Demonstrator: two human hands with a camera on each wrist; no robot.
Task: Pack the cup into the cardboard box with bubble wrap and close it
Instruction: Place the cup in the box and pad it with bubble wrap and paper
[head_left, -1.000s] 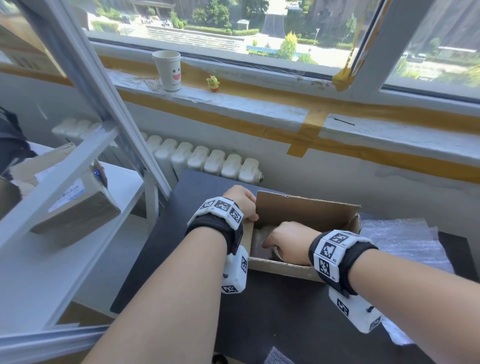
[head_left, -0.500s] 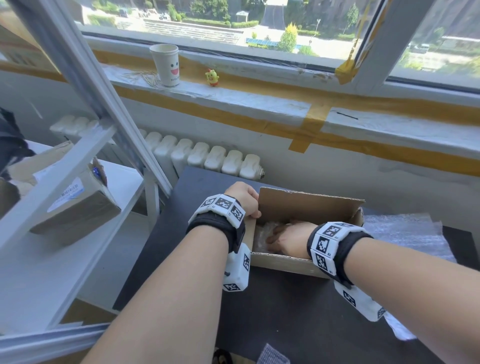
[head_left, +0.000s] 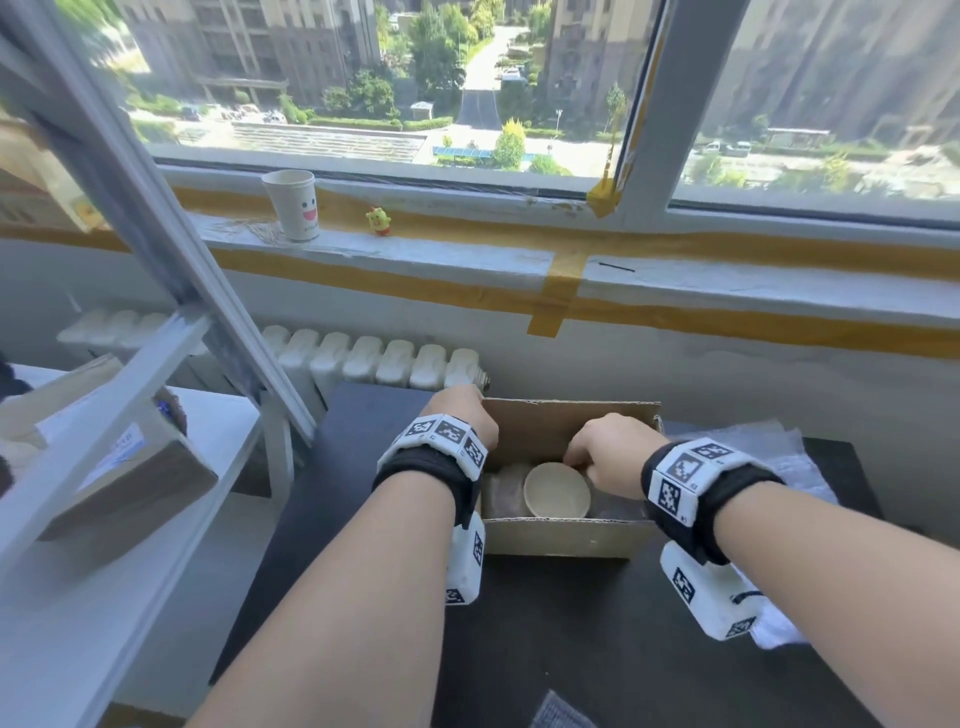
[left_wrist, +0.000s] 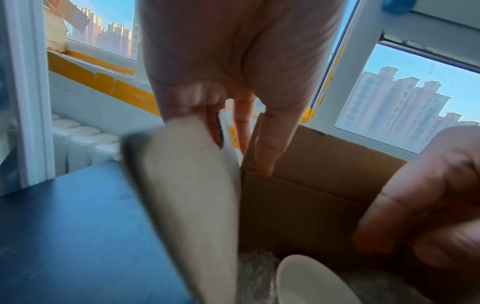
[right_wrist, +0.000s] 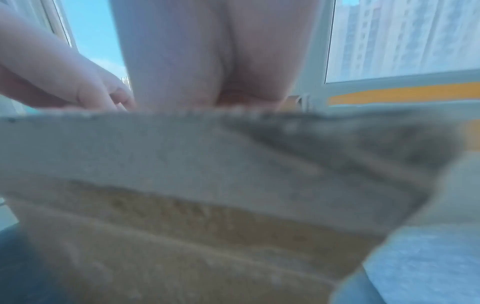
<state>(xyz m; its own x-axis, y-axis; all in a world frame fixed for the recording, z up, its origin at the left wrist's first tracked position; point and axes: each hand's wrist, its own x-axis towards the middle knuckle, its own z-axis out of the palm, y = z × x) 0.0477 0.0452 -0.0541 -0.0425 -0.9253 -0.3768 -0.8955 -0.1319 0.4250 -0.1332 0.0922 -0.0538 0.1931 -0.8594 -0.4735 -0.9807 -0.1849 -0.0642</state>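
Observation:
An open cardboard box (head_left: 566, 535) sits on the dark table. In it, a cream cup (head_left: 557, 488) stands mouth up on bubble wrap (head_left: 506, 491); the left wrist view shows the cup (left_wrist: 311, 281) and the wrap (left_wrist: 255, 273) too. My left hand (head_left: 465, 415) grips the box's left flap (left_wrist: 192, 195) at the far corner, thumb inside. My right hand (head_left: 608, 454) hovers inside the box just right of the cup's rim, fingers curled. What they hold is hidden. In the right wrist view, blurred cardboard (right_wrist: 207, 164) covers the fingers.
More bubble wrap (head_left: 769, 457) lies on the table right of the box. A white shelf unit (head_left: 156, 364) with a taped parcel (head_left: 124, 483) stands at the left. A radiator (head_left: 374, 361) sits behind the table, and a paper cup (head_left: 292, 205) on the sill.
My right hand has lifted and shifted right inside the box, uncovering the cup. The left hand still grips the flap. The head view has tilted up toward the window.

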